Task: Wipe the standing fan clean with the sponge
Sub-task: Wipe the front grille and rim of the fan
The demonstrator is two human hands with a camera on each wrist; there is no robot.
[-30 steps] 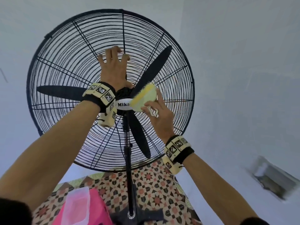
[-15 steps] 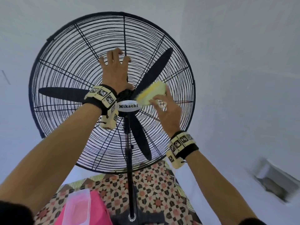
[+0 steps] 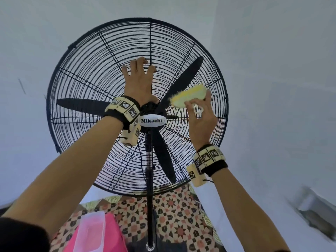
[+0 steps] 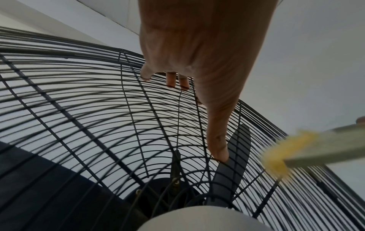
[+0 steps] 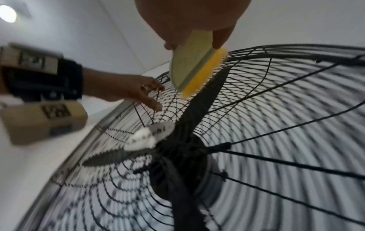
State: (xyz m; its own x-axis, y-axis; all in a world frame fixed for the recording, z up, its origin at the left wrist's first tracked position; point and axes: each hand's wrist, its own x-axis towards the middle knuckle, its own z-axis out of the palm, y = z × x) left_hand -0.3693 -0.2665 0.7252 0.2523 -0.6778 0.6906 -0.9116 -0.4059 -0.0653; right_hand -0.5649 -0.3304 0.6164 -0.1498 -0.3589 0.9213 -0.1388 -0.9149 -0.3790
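While the spread left hand (image 3: 139, 82) steadies the black wire-caged standing fan (image 3: 87, 73), the right hand (image 3: 201, 118) pinches the yellow-faced pale sponge (image 3: 189, 96) against its upper-right grille, most wiping apparently remaining.

This looks like a room in a home. Plain white walls (image 3: 272, 70) meet in a corner behind a tall black standing fan (image 3: 116, 73), and the floor (image 3: 174, 219) under its pole carries patterned tiles of stars and squares in red, black and cream. A pink plastic tub (image 3: 109, 240) with a clear lid stands on those tiles. A round ceiling light (image 5: 7, 13) glows overhead.
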